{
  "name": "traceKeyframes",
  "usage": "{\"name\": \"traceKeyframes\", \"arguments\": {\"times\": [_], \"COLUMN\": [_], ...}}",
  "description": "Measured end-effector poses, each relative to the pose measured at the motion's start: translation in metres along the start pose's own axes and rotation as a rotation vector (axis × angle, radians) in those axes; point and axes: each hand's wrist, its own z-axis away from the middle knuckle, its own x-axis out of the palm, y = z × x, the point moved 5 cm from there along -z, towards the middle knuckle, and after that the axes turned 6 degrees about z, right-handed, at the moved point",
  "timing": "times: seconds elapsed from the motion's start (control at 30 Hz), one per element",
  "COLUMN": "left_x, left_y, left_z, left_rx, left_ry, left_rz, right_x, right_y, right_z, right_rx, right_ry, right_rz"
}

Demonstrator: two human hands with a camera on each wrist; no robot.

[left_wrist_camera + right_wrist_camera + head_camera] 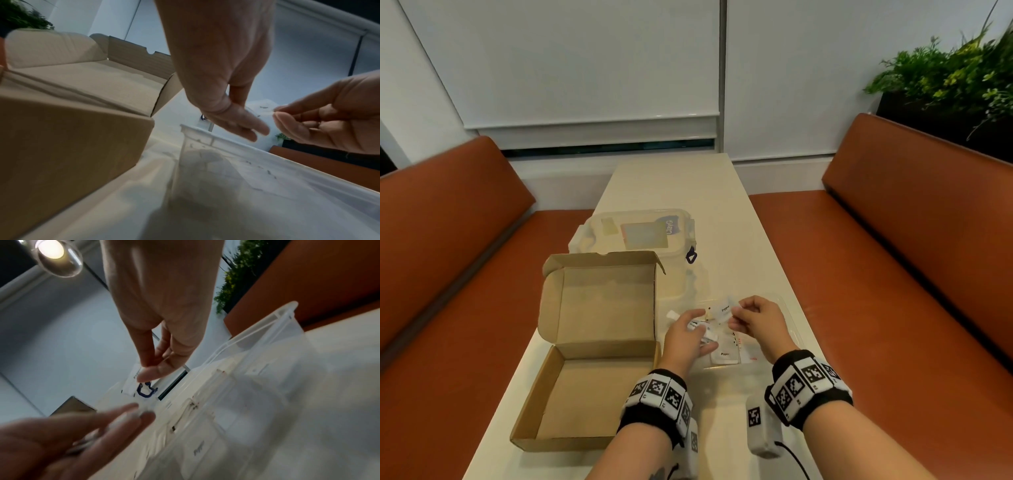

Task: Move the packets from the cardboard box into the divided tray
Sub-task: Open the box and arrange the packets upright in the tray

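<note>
- Right hand [753, 320] pinches small white paper "Pepper" packet [725, 309] by its edge: light, limp, tearable.
- Left hand [688, 337], fingers loosely curled, holds several more packets [703, 329].
- Both above clear plastic divided tray [796, 334]; brown cardboard box [585, 387] looks emptied.

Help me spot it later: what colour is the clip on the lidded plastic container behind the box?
Dark blue clip, clearest in the head view.

Black wristbands [654, 401] with white checkered tags, bare forearms.

The left hand [686, 337] hides part of the packets [703, 334] it holds; in the right wrist view its fingers [115, 421] blur at lower left, and tray [267, 331] print is unreadable
</note>
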Motion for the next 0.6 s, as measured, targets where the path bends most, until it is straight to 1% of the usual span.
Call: {"name": "traceKeyframes", "arguments": {"times": [0.1, 0.2, 0.23, 0.3, 0.37, 0.4, 0.43, 0.53, 0.6], "left_x": [0.005, 0.006, 0.005, 0.004, 0.004, 0.003, 0.001, -0.008, -0.011], "left_y": [0.002, 0.003, 0.003, 0.001, -0.001, -0.002, -0.002, -0.002, -0.002], "left_z": [-0.001, -0.003, -0.003, -0.005, -0.005, -0.005, -0.006, -0.009, -0.011], "left_rx": [-0.001, 0.009, 0.015, 0.026, 0.042, 0.052, 0.063, 0.116, 0.151], "left_ry": [-0.022, -0.005, -0.010, -0.044, -0.079, -0.077, -0.056, 0.070, 0.095], "left_rz": [0.063, 0.048, 0.020, -0.062, -0.125, -0.147, -0.165, -0.237, -0.311], "right_x": [0.006, 0.010, 0.010, 0.009, 0.015, 0.018, 0.020, 0.019, 0.021], "right_y": [0.004, 0.007, 0.005, -0.003, -0.012, -0.014, -0.015, -0.007, 0.005], "right_z": [0.006, 0.011, 0.011, 0.007, 0.005, 0.004, 0.004, 0.003, 0.007], "right_rx": [0.024, 0.047, 0.023, -0.089, -0.176, -0.195, -0.206, -0.197, -0.165], "right_ry": [-0.028, -0.047, -0.041, -0.025, -0.103, -0.145, -0.157, -0.099, -0.117], "right_rz": [-0.088, -0.058, 0.043, 0.372, 0.604, 0.689, 0.772, 0.937, 0.989]}}
